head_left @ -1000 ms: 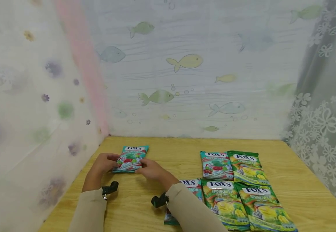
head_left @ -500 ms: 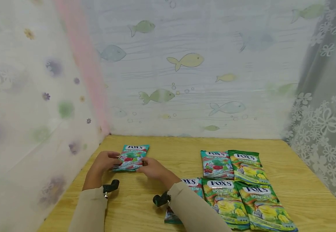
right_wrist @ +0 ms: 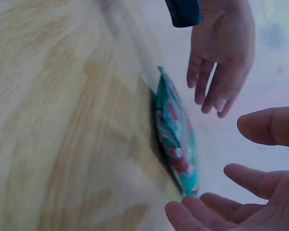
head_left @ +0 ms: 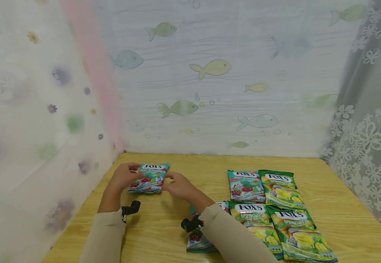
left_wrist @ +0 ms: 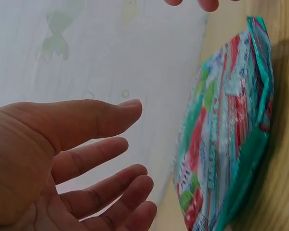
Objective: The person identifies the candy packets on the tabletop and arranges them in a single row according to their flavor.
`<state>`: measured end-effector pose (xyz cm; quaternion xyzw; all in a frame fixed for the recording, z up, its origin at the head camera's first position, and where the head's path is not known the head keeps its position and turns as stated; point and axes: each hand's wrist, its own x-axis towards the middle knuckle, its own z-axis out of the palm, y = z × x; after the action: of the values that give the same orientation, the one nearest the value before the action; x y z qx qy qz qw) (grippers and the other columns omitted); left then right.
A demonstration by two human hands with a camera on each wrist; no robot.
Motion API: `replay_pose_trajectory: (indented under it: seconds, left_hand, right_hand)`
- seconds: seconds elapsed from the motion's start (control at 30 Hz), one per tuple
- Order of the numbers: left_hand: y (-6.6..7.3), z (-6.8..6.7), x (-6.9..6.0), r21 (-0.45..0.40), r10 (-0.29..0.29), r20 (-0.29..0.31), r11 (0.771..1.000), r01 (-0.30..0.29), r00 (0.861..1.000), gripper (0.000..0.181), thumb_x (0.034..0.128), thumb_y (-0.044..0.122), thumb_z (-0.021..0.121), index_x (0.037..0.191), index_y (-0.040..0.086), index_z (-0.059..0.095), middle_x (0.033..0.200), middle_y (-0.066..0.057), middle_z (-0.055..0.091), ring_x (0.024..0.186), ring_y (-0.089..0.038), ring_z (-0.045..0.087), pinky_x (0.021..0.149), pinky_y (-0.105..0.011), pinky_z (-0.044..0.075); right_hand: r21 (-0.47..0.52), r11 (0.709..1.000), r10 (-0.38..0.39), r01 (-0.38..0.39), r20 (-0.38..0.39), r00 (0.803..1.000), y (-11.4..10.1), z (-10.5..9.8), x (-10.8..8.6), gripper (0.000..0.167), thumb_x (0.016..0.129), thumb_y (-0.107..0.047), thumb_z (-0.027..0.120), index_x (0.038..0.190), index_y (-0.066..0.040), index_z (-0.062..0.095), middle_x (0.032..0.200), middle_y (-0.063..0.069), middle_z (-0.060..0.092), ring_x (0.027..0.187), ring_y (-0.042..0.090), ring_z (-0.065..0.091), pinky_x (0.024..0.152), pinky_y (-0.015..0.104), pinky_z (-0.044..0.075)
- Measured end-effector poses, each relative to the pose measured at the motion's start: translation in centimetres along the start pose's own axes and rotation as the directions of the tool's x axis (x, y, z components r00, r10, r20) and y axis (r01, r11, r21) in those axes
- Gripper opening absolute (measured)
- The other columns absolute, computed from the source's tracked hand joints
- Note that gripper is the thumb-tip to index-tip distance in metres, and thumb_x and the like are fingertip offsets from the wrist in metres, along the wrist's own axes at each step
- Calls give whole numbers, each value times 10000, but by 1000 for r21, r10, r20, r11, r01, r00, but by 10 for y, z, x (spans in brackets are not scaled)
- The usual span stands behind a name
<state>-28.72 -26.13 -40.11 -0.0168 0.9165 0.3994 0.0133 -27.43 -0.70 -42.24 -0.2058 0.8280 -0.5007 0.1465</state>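
Note:
A teal Fox's Mint Blossom candy bag (head_left: 151,179) lies flat on the table's far left part. My left hand (head_left: 123,176) hovers at its left side with fingers loosely bent; in the left wrist view a gap separates this hand (left_wrist: 96,168) from the candy bag (left_wrist: 216,139). At the bag's right side is my right hand (head_left: 180,187), its fingers relaxed and holding nothing. The right wrist view shows both hands raised off the bag (right_wrist: 176,134), the right hand (right_wrist: 250,192) nearer the camera.
On the right, another Mint Blossom bag (head_left: 246,187) lies against a green Spring Tea bag (head_left: 281,190). Two more Spring Tea bags (head_left: 254,219) (head_left: 300,233) lie nearer. My right forearm partly covers one more Mint Blossom bag (head_left: 198,241). Curtains stand behind the wooden table (head_left: 157,233).
Both hands have let go of the candy bag and lifted; the right hand has drawn away to the right. The bag stays in almost the same place.

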Motion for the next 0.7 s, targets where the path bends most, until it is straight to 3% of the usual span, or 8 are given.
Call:
replay_pose_trajectory:
  seconds: [0.1, 0.23, 0.3, 0.37, 0.47, 0.7]
  left_hand:
    - [12, 3, -2, -3, 23, 8, 1000, -23, 1000, 589, 987, 254, 712, 1492, 16, 524, 1522, -275, 486, 1378, -448, 493, 1015, -533, 540]
    - [30, 9, -8, 11, 43, 6, 999, -43, 999, 549, 981, 249, 720, 1465, 46, 559, 1485, -283, 519, 1302, -432, 558, 796, -468, 594]
    - [39, 13, -10, 35, 63, -1, 997, -63, 998, 535, 979, 263, 726, 1453, 67, 575, 1476, -269, 534, 1285, -418, 574, 754, -442, 589]
    - [47, 18, -12, 47, 90, 7, 995, -90, 996, 533, 980, 272, 722, 1453, 77, 575, 1479, -260, 532, 1295, -424, 568, 774, -455, 594]
    - [59, 26, -14, 63, 131, 13, 989, -132, 991, 531, 975, 289, 729, 1450, 99, 584, 1495, -205, 538, 1348, -407, 539, 923, -490, 580]
    - [78, 42, -16, 93, 198, 22, 975, -200, 980, 524, 964, 303, 753, 1433, 121, 607, 1459, -141, 585, 1307, -371, 586, 913, -493, 587]
  right_hand:
    - [19, 1000, -13, 13, -12, 1000, 1, -10, -6, 553, 1018, -320, 650, 1516, -121, 518, 1573, 141, 475, 1422, 366, 496, 1078, 548, 499]
    - [30, 999, -38, 39, -25, 999, 2, -25, -16, 509, 1020, -288, 645, 1496, -144, 538, 1546, 156, 498, 1408, 372, 503, 1055, 538, 517]
    - [25, 998, -50, 51, -34, 998, 2, -33, -21, 494, 1025, -291, 636, 1491, -155, 545, 1541, 149, 505, 1408, 366, 504, 1050, 535, 522]
    - [21, 998, -64, 65, -42, 997, 3, -42, -25, 483, 1027, -286, 631, 1486, -157, 549, 1538, 145, 507, 1411, 366, 500, 1048, 536, 524]
    - [5, 997, -80, 81, -64, 995, 4, -56, -33, 471, 1032, -280, 623, 1484, -167, 552, 1529, 122, 519, 1411, 354, 504, 1058, 531, 520]
    - [-59, 995, -89, 83, -113, 990, 3, -83, -51, 478, 1032, -294, 629, 1491, -187, 550, 1512, 95, 543, 1386, 355, 535, 1049, 537, 528]
